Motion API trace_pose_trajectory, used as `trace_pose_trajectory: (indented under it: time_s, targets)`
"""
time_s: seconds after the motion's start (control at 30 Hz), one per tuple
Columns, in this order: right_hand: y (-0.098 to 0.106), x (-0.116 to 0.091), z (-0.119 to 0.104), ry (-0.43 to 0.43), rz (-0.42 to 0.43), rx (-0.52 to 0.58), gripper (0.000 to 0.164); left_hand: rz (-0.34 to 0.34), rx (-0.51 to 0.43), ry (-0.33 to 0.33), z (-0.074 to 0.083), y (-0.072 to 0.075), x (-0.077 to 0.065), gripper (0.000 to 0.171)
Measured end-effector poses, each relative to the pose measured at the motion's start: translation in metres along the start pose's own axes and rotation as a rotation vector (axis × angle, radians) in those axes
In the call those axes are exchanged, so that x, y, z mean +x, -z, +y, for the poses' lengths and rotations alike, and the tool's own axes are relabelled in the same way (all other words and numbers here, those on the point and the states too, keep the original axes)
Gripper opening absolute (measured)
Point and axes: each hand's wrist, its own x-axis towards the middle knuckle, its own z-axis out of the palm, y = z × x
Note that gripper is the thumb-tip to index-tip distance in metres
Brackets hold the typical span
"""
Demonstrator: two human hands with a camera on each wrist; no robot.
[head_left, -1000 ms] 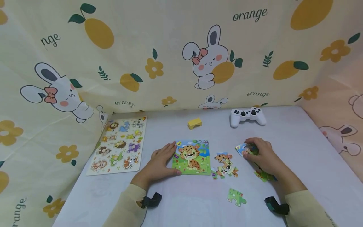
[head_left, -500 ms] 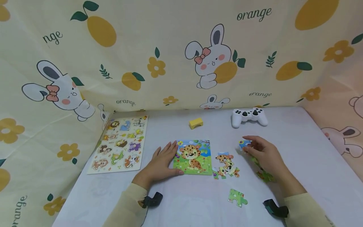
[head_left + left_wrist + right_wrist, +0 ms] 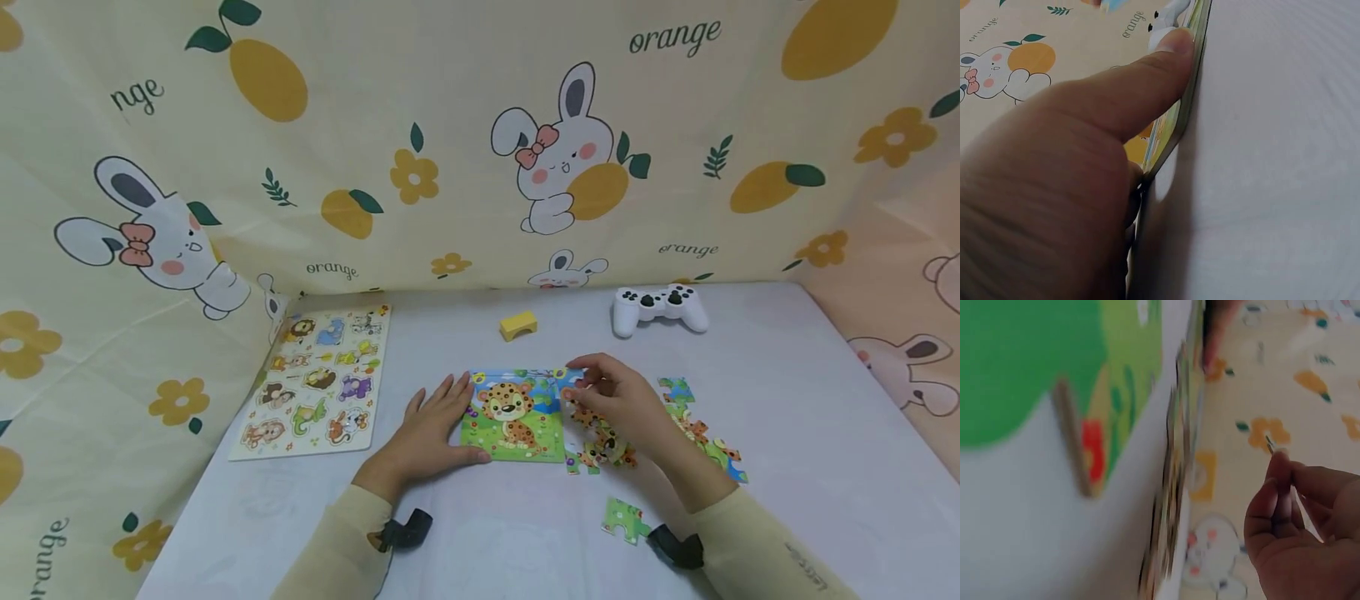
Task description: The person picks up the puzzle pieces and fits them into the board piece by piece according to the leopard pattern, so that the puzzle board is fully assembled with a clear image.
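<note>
A square leopard picture board (image 3: pixel 517 425) lies mid-table. My left hand (image 3: pixel 426 432) rests at its left side, fingers straight and spread, with the thumb on the near edge; the left wrist view shows that thumb (image 3: pixel 1141 84) close up. My right hand (image 3: pixel 622 404) pinches a blue puzzle piece (image 3: pixel 567 382) with a yellow corner spot, just past the board's upper right corner. In the right wrist view the pinching fingers (image 3: pixel 1282 487) show the piece only as a thin edge. Below this hand lie joined leopard puzzle pieces (image 3: pixel 592 457), partly covered by it.
Another group of joined pieces (image 3: pixel 697 429) lies right of my right forearm. A single green piece (image 3: pixel 621 517) sits nearer me. An animal peg board (image 3: pixel 315 383) is at left, with a yellow arch block (image 3: pixel 518 326) and a white game controller (image 3: pixel 660 308) along the back.
My right hand has carried the blue puzzle piece left, from above the right-hand group to beside the leopard board. That group is now uncovered. My left hand has stayed in place.
</note>
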Motion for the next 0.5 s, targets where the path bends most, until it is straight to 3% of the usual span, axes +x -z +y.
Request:
trace_pose_trajectory:
  time_s: [0.1, 0.3, 0.5]
  targets:
    - [-0.018, 0.014, -0.006, 0.001, -0.077, -0.036, 0.036, -0.001, 0.001, -0.001, -0.001, 0.000, 0.001, 0.122]
    - [-0.049, 0.038, -0.016, -0.082, -0.210, -0.059, 0.036, -0.002, -0.005, 0.008, -0.003, -0.001, 0.002, 0.123]
    - [-0.061, 0.047, -0.020, -0.125, -0.263, -0.105, 0.048, -0.007, -0.004, 0.009, -0.002, -0.001, 0.001, 0.121]
